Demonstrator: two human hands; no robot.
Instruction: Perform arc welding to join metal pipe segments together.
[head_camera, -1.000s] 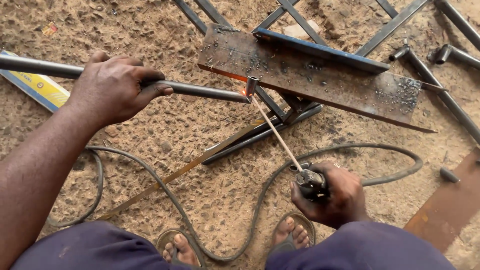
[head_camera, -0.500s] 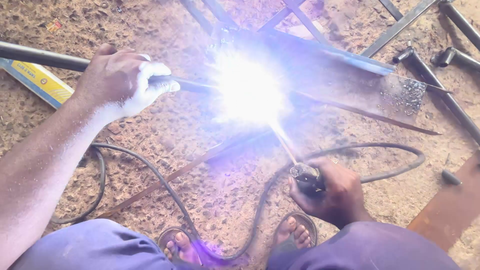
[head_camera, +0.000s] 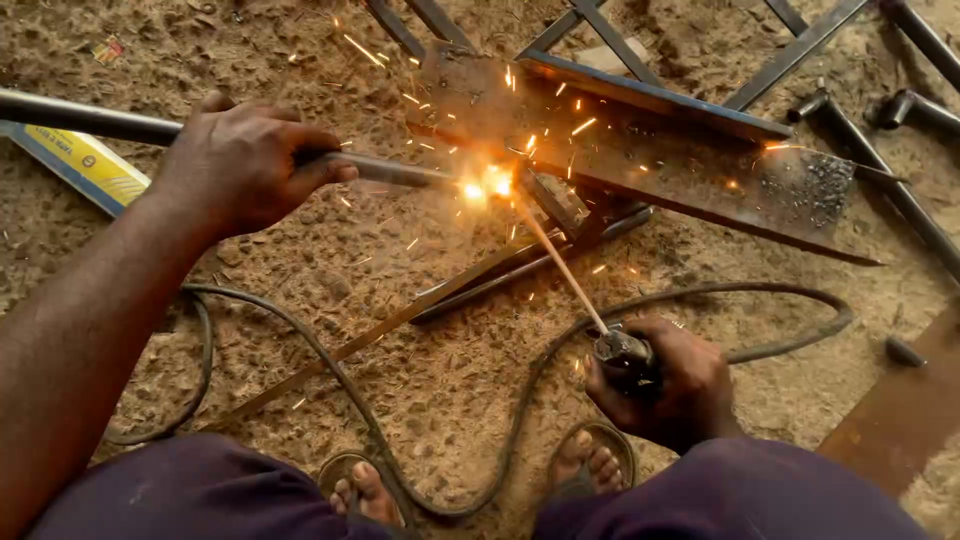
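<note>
My left hand grips a long grey metal pipe that runs in from the left edge. Its far end meets a rusty flat steel plate at a glowing orange weld spot, with sparks flying off. My right hand is closed around a welding electrode holder. A thin welding rod slants up from the holder to the glowing spot.
A dark cable loops over the sandy ground past my sandalled feet. Steel bars and angle pieces lie at the top and right. A yellow and blue box lies at left, a rusty flat plate at lower right.
One second ago the rod touched the joint with only a small glow. Half a second ago a bright white arc flared there. Now it has faded to an orange glow with scattered sparks.
</note>
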